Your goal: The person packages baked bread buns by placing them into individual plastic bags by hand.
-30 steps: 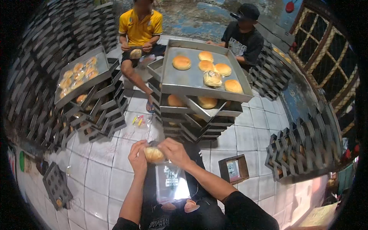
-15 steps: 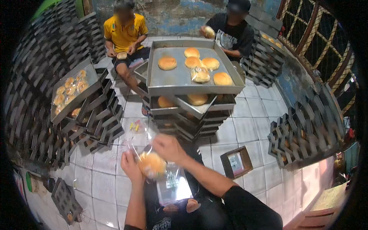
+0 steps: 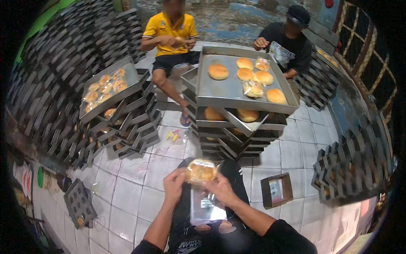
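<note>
Between my two hands, above my lap, is a round golden bun point(image 3: 199, 172) inside a clear plastic bag. My left hand point(image 3: 174, 185) grips the bag's left side with bent fingers. On the lower right edge, my right hand point(image 3: 221, 189) pinches the wrapped bun, thumb toward me. Beneath it, a stack of clear printed plastic bags point(image 3: 207, 211) lies on my lap. In front stands a large metal tray point(image 3: 224, 91) holding several bare buns and two wrapped ones, the nearer wrapped bun point(image 3: 253, 89) among them.
More trays are stacked under the big one. At left, a tray point(image 3: 99, 103) holds several wrapped buns. A small box point(image 3: 277, 190) sits on the tiles at right, a dark moulded pan point(image 3: 79, 205) at left. Two people point(image 3: 171, 31) sit beyond the tray; tall tray stacks line the walls.
My right hand has come down from above the bag to the bun's lower right side. A second wrapped bun now lies in the big tray, and the right-hand person's raised hand no longer holds one.
</note>
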### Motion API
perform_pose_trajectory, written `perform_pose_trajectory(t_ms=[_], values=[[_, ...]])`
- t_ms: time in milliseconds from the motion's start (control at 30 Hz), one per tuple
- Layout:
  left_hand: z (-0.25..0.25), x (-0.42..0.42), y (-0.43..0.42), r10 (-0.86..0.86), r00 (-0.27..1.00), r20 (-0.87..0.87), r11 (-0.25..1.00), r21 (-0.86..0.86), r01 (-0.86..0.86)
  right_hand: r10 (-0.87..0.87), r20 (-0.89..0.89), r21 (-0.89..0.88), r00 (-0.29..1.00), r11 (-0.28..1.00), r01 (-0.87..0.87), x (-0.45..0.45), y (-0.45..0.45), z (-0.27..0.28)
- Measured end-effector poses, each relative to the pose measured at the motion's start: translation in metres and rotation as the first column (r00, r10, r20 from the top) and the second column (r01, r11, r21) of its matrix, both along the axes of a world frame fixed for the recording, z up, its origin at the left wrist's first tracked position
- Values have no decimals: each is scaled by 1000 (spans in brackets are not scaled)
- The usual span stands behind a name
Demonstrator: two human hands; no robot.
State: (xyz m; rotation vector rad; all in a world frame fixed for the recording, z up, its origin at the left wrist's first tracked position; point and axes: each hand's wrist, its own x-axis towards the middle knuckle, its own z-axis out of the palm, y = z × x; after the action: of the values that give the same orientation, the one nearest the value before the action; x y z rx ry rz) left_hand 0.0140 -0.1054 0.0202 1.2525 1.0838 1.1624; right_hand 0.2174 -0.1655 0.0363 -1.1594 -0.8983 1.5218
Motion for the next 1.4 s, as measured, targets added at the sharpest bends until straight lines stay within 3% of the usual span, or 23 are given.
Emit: perform_pose_trajectory(t_ms=[67, 133, 200, 267, 300, 333, 367, 400, 467, 533, 600, 633, 700, 767, 800, 867, 900, 967, 1000, 1100, 1200, 1333, 1400], values=[[11, 22, 13, 57, 974, 220, 997, -56, -46, -209, 602, 423, 770, 902, -85, 23, 24, 58], [49, 46, 24, 206, 877, 435, 978, -121, -170, -609, 604, 788, 515, 552, -271, 55, 65, 103], [31, 42, 16, 60, 988, 143, 997, -48, -54, -678, 580, 813, 452, 515, -270, 87, 109, 140], [34, 37, -8, -75, 986, -147, 997, 6, 76, -796, 596, 782, 102, 547, -301, 90, 122, 190], [8, 33, -20, -61, 962, -266, 973, 200, 117, -850, 500, 858, 168, 460, -227, 85, 119, 206], [8, 25, -35, 69, 820, -568, 844, 471, 255, -879, 451, 881, 154, 412, -231, 80, 107, 210], [11, 20, -50, 100, 729, -677, 838, 452, 305, -842, 476, 879, 254, 447, -164, 75, 91, 199], [3, 15, -59, 134, 676, -725, 826, 458, 327, -659, 560, 801, 501, 586, -124, 65, 68, 193], [-12, 2, -74, 179, 542, -821, 812, 435, 389, -250, 760, 554, 600, 731, -398, 60, 42, 130], [-11, -4, -70, 150, 592, -792, 757, 477, 446, -163, 851, 485, 500, 611, -626, 44, 18, 65], [-6, -7, -70, 120, 633, -765, 673, 531, 514, -110, 978, 202, 179, 731, -652, 43, -16, 20], [5, -5, -73, 126, 691, -712, 665, 577, 474, -86, 987, 156, 137, 722, -674, 49, -21, 12], [13, 8, -75, -245, 922, -299, 923, 220, 316, 92, 954, 131, 285, 728, -673, 62, -24, 21], [9, 3, -63, -575, 790, -211, 810, -280, 515, 117, 820, 362, 561, 653, -665, 85, -18, 48], [-26, -6, -54, -608, 766, -209, 794, -181, 581, 240, 795, 293, 557, 652, -699, 103, 0, 83], [9, 11, -47, -384, 922, -44, 872, -345, 347, -246, 772, 596, 586, 603, -531, 146, 48, 141], [21, 16, -39, -313, 934, 172, 852, -383, 356, -345, 785, 580, 514, 700, -417, 175, 70, 169], [8, 23, -26, -126, 967, 223, 921, -337, 198, -576, 775, 626, 262, 757, -188, 240, 139, 192], [15, 29, -21, -7, 955, 296, 918, -377, 124, -464, 831, 509, 306, 857, -84, 270, 166, 202], [-26, 26, -19, 18, 954, 300, 921, -377, 102, -184, 983, 184, 19, 983, -13, 349, 242, 175], [-31, 24, -21, 15, 963, 270, 947, -312, 73, -53, 992, 57, -112, 998, 35, 415, 275, 117], [-26, 24, -16, 35, 969, 246, 935, -352, 55, -65, 994, 59, 93, 996, 72, 344, 225, 187], [-18, 25, -13, 37, 966, 256, 915, -398, 71, -170, 903, 149, 395, 985, 84, 330, 208, 173]])
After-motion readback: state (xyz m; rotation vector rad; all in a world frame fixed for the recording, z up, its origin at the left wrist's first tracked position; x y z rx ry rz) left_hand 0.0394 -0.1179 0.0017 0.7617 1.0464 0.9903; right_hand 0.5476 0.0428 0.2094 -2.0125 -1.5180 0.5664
